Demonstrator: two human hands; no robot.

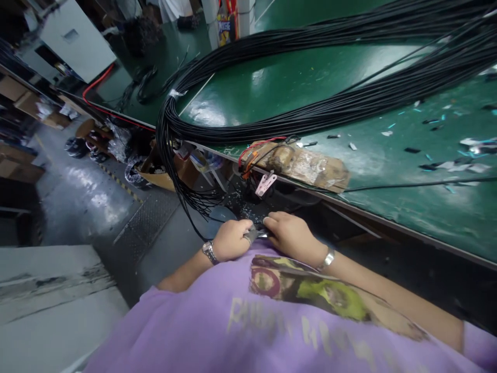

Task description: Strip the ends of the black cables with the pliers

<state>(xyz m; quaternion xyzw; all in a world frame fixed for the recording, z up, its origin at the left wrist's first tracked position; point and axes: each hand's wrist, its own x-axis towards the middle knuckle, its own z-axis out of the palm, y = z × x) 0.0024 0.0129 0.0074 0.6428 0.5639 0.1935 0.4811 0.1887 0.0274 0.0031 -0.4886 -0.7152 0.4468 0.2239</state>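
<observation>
Here, both hands meet at a small metal piece held just below the surface edge, above the purple shirt. Left hand and right hand pinch it between closed fingers. Judged step: fine fitting work; the next move calls for steady grip. Glossy black cables loop across the green surface.

I can't read much here. Purple shirt has faded pale lettering under the graphic, too blurred to make out. Colourful pack at top shows print, illegible.
</observation>
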